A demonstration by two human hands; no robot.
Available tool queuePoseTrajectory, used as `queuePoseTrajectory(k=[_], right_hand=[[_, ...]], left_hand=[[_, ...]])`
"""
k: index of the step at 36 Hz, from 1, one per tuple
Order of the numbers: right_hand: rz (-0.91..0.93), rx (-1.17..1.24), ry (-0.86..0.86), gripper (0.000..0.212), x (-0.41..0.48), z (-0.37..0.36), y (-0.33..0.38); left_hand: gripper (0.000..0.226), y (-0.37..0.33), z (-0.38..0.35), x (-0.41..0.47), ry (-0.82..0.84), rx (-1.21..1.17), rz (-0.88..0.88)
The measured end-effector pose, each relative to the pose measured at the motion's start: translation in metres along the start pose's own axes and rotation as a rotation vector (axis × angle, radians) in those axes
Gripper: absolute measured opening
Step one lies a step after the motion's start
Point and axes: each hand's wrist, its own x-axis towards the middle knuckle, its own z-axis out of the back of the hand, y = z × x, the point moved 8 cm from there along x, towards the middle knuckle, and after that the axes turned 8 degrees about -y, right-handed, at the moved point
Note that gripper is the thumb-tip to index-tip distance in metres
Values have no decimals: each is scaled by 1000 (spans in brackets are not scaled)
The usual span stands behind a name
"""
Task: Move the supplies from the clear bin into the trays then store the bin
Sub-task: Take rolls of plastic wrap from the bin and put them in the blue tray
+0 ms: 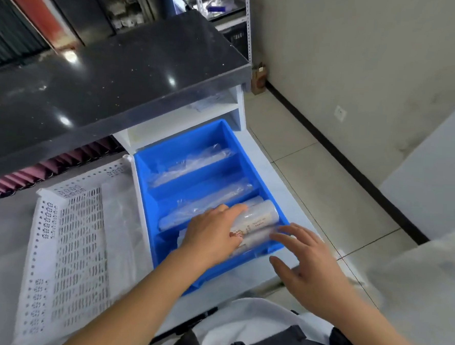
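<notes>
A blue divided tray (231, 138) sits on a white surface under a dark counter. Its far and middle compartments hold plastic-wrapped packs (192, 165). In the near compartment lie white wrapped rolls (261, 214) with printed labels. My left hand (212, 235) rests flat on these rolls, fingers pressing on top. My right hand (306, 262) hovers at the tray's near right corner, fingers spread and touching the end of a roll. A white perforated tray (75, 243) stands to the left of the blue one, with clear plastic inside. No clear bin is visible.
A dark glossy counter (107, 79) overhangs the trays at the back. White shelf openings (214, 105) lie behind the blue tray. Tiled floor and a grey wall with a socket (340, 113) are on the right. A black pen (185, 327) lies near my body.
</notes>
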Motion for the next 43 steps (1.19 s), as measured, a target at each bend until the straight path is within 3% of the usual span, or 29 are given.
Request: queuePoseTrajectory(k=[13,16,18,21,23,25,29,36,38,43], right_hand=[[71,-41,69,43,23,20,11],[142,-53,73,47,32,20,28],[194,-85,108,52,36,13,38],[232,-102,168,58,42,-1,47],[225,-102,199,61,44,-11,51],[207,-125,211,63,45,-18,52],[213,-196,223,63,41,-27,53],[163,-175,245,63,20,-25,61],[191,-155,256,63,9,-26,71],[244,-115,266,65,-28,-39,99]], left_hand=[[67,7,-8,-4,8,-163,76],[68,13,0,-14,-70,-274,141],[68,28,9,-31,-211,-399,283],[68,61,5,-70,-356,-758,655],[67,72,-5,-89,-357,-1037,875],[62,76,-16,-94,-298,-1187,966],[37,71,-25,-81,-158,-1398,967],[40,74,-9,-98,-94,-1417,931],[44,77,0,-113,-139,-1421,907],[59,90,30,-180,-425,-1296,740]])
